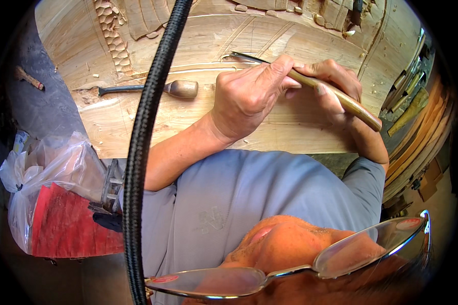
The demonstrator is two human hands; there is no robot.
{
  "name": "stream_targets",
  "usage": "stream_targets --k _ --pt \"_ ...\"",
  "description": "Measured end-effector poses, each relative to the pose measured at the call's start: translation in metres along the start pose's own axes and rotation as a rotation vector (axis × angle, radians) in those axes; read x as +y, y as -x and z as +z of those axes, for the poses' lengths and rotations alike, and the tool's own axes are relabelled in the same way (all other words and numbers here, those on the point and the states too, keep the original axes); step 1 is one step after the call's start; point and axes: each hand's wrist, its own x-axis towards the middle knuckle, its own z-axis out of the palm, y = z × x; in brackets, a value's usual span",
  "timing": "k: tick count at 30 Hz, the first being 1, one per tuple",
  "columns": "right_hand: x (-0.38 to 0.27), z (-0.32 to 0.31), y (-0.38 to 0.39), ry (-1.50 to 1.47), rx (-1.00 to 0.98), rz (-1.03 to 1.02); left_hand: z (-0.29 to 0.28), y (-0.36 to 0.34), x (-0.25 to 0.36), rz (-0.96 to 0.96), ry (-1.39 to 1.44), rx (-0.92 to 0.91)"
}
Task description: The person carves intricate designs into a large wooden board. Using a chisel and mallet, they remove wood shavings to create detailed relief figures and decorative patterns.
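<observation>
A carving gouge [360,110] with a long wooden handle lies slantwise across both my hands, its dark metal blade pointing to the far left. My left hand [249,94] is closed round the front of the tool, near where blade and handle meet. Farther back, my right hand [338,86] grips the handle, thumb and fingers on either side. The blade's tip touches or sits just over a pale wooden panel [280,137], beside a thin carved groove. Left of my left hand, a second chisel [183,89] with a bulbous wooden handle rests on the panel.
Carved relief [114,38] and small chips spread over the panel's far part. A black braided cable [145,109] crosses the view in front. More tools [407,84] stand at the right. A clear plastic bag [76,157] and a red piece [76,223] are at the left.
</observation>
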Motion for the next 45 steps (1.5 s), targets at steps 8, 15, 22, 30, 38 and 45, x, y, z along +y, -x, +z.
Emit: stream_targets --k 8,15,22,30,38,45 --pt "0.000 0.002 -0.009 -0.081 -0.017 0.002 0.000 0.003 -0.003 0.006 -0.032 0.060" --pt "-0.002 -0.005 -0.001 0.007 -0.005 -0.067 0.002 -0.002 -0.001 0.103 0.007 0.085" --pt "-0.006 -0.004 -0.006 -0.012 0.004 -0.037 0.002 -0.001 0.000 0.072 -0.027 0.076" --pt "-0.020 -0.009 -0.018 -0.023 -0.024 0.037 0.001 0.000 0.000 0.019 -0.031 0.076" --pt "-0.007 -0.002 -0.009 -0.092 0.003 0.003 0.002 0.000 -0.002 0.036 0.010 0.064" --pt "-0.010 -0.001 -0.009 -0.109 -0.019 0.142 -0.001 0.000 -0.001 -0.014 0.008 0.032"
